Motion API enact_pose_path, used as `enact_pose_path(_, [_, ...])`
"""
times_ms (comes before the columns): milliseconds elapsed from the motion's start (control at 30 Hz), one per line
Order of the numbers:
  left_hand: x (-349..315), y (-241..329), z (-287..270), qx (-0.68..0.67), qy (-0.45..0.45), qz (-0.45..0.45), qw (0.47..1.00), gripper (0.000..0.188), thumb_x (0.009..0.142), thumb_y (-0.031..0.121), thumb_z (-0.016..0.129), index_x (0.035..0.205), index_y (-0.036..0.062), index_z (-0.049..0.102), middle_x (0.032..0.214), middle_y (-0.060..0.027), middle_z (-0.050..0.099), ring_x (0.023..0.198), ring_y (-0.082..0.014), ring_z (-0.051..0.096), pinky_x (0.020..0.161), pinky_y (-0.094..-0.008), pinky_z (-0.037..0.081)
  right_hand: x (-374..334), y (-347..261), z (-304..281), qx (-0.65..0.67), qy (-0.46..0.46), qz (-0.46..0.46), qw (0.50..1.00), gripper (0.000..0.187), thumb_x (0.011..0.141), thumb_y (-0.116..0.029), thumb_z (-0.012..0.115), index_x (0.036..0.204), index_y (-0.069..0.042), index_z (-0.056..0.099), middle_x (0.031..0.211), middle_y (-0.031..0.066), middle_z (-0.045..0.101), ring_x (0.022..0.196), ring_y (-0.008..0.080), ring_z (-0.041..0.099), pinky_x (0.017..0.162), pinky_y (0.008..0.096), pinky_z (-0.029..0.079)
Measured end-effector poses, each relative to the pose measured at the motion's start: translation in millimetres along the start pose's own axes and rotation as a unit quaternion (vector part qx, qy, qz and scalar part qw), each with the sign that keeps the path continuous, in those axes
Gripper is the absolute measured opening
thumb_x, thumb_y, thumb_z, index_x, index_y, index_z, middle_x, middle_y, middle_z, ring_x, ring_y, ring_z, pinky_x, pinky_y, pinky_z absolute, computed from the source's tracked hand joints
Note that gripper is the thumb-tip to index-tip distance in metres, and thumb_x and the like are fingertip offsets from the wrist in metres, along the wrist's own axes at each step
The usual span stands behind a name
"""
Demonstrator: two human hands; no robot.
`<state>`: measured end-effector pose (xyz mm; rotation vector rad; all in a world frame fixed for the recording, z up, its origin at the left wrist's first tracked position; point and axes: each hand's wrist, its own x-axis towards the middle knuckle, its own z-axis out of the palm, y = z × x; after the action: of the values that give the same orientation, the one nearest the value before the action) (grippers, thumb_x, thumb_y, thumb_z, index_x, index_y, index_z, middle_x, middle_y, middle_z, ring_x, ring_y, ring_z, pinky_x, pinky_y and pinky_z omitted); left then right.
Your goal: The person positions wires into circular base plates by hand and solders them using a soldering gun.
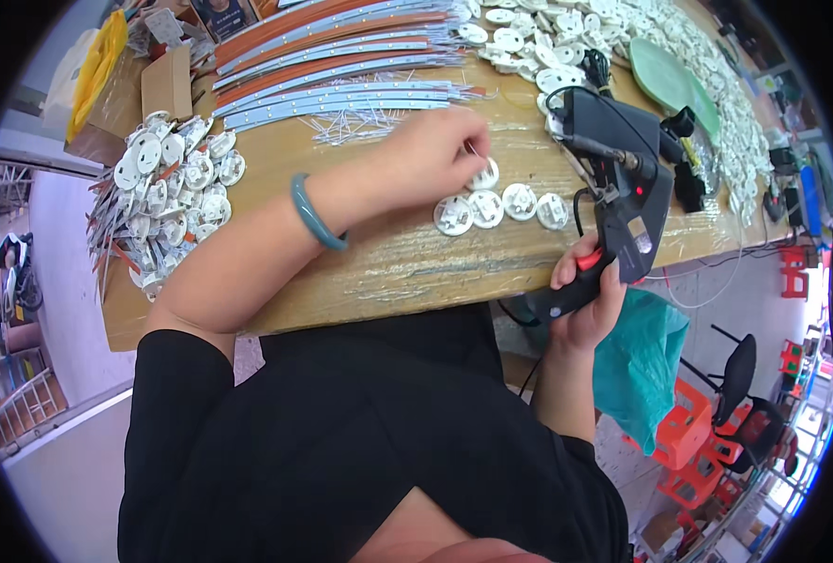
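Note:
My left hand reaches across the table, its fingertips pinched on what looks like a thin white wire. Just below them lies a white round plastic piece, partly covered by the fingers. Four similar discs, among them one at the left and one at the right, sit in a row nearer me. In my right hand is the black handle of a soldering gun with a red trigger. A finger lies by that trigger, and a small red light glows on the gun's body.
LED strips with orange wires lie at the back, loose white wires before them. Wired discs pile up at left; more white discs heap at back right around a green tray. A teal bag hangs below the table's right edge.

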<state>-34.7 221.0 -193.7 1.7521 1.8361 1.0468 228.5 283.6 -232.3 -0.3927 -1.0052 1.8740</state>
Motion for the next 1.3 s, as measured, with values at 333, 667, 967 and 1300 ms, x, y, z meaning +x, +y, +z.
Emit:
enact_pose_path(333, [97,-32,14,0.268,0.181,0.044,0.945,0.015,0.078,0.021,0.071,0.089,0.0110,0.070,0.095,-0.0106,0.061,0.097,-0.0307,0.060,0.082,-0.0423,0.049,0,-1,-10,0.030,-0.059,-0.002,0.998,0.037,0.103,-0.034,0.045,0.114,0.002,0.046,0.104,0.0111,0.052,0.074,0.0139,0.051,0.061,0.0266,0.044])
enact_pose_path(667, [80,-16,-28,0.161,0.216,0.092,0.959,0.011,0.088,0.018,0.063,0.092,0.0082,0.068,0.081,-0.0067,0.062,0.078,-0.0272,0.061,0.072,-0.0409,0.048,2,2,-11,0.024,-0.075,-0.010,0.997,0.039,0.102,-0.033,0.047,0.119,0.002,0.045,0.104,0.0120,0.052,0.074,0.0138,0.051,0.060,0.0254,0.044])
enact_pose_path(967, [-97,-2,-72,-0.126,-0.156,-0.143,0.969,0.015,0.093,0.015,0.063,0.103,0.0024,0.063,0.089,-0.0044,0.063,0.082,-0.0106,0.059,0.072,-0.0285,0.049,3,-1,-6,0.021,-0.086,0.001,0.996,0.038,0.102,-0.030,0.048,0.121,0.003,0.045,0.107,0.0119,0.052,0.074,0.0137,0.050,0.062,0.0257,0.044])
enact_pose_path(1300, [-73,-56,-69,0.229,0.124,-0.035,0.965,0.016,0.078,0.018,0.073,0.089,0.0098,0.064,0.094,-0.0101,0.058,0.100,-0.0319,0.056,0.085,-0.0434,0.046,0,15,27,0.010,-0.072,0.024,0.997,0.037,0.100,-0.026,0.050,0.122,0.004,0.045,0.109,0.0154,0.054,0.073,0.0173,0.053,0.060,0.0288,0.047])
